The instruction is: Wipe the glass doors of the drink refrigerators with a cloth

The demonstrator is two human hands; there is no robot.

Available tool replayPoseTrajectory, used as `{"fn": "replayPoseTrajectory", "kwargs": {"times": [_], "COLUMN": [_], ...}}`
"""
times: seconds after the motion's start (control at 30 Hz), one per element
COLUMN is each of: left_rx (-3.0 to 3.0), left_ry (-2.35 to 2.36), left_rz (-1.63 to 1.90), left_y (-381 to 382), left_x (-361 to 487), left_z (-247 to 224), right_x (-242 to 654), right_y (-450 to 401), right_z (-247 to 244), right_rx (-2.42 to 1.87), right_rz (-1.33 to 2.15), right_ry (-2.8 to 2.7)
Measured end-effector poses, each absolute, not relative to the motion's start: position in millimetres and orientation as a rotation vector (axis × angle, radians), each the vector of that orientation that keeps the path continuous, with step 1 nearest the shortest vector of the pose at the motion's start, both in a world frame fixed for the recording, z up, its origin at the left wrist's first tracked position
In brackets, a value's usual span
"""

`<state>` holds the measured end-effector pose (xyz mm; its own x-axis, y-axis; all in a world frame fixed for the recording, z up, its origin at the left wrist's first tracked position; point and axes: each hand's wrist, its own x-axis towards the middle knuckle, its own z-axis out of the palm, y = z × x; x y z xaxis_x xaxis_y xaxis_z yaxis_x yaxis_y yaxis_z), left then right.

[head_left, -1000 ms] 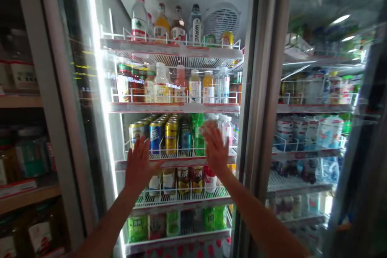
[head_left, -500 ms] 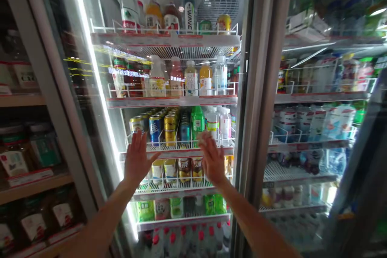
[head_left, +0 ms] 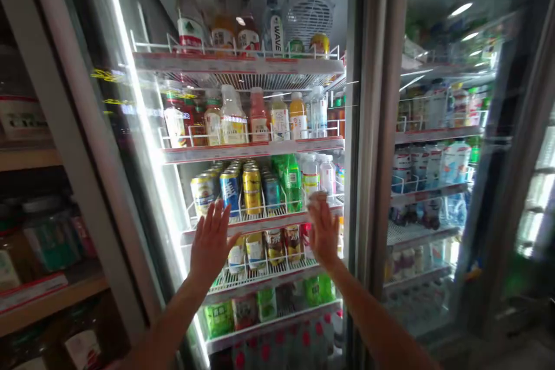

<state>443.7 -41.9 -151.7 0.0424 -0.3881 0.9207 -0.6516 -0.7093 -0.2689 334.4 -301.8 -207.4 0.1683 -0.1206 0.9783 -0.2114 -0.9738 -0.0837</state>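
Both arms reach forward in front of a lit drinks fridge. My left hand (head_left: 211,241) is raised with its fingers up and thumb apart, holding nothing, in front of the shelf edge below the blue can (head_left: 230,189) and the white-and-gold can (head_left: 203,193). My right hand (head_left: 323,231), slightly blurred, is up near the right end of the same shelf, below the clear bottles (head_left: 310,176). Its fingers are extended, and nothing plainly shows in it. A green bottle (head_left: 292,182) and a gold can (head_left: 252,189) stand between the hands, farther back.
Wire-fronted shelves (head_left: 251,153) hold bottles and cans above and below the hands. A metal door frame (head_left: 375,127) stands to the right, with another stocked fridge section beyond it. At left, wooden shelves (head_left: 52,300) carry jars. A bright light strip (head_left: 139,98) runs down the fridge's left side.
The view has shifted and tilted, so the shelves slant more. Both hands appear farther right and slightly lower in the picture, still raised with fingers extended.
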Motion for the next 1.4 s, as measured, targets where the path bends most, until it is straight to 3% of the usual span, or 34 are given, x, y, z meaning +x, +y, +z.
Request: {"fn": "replayPoseTrajectory", "kwargs": {"times": [0.13, 0.37, 0.57, 0.8, 0.87, 1.03, 1.13, 1.27, 1.4], "left_rx": [2.075, 2.052, 2.076, 2.105, 2.122, 2.157, 2.127, 2.121, 2.125], "left_ry": [-1.071, -1.143, -1.171, -1.129, -1.124, -1.089, -1.097, -1.097, -1.073], "left_rz": [1.685, 1.635, 1.549, 1.523, 1.505, 1.509, 1.547, 1.557, 1.541], "left_y": [-41.9, -35.7, -22.9, -24.8, -24.9, -25.4, -25.2, -24.7, -25.6], "left_x": [444.7, 446.8, 447.6, 448.3, 447.7, 446.1, 446.7, 446.3, 442.6], "left_z": [-157.5, -165.3, -190.8, -202.4, -202.0, -202.0, -202.2, -201.5, -201.1], "right_x": [324.6, 354.5, 326.6, 349.7, 337.9, 319.7, 332.7, 336.0, 312.7], "right_y": [-317.2, -225.4, -283.8, -228.2, -252.7, -315.3, -285.4, -256.9, -310.5], "right_z": [-218.9, -230.3, -213.6, -229.6, -225.1, -203.8, -214.3, -230.2, -213.5], "right_rx": [2.210, 2.430, 2.222, 2.421, 2.401, 2.228, 2.319, 2.506, 2.398], "right_rz": [2.165, 1.717, 2.074, 1.675, 1.671, 2.043, 1.989, 1.606, 1.848], "right_ry": [-0.928, -0.126, -0.919, -0.207, -0.269, -0.888, -0.679, -0.077, -0.560]}}
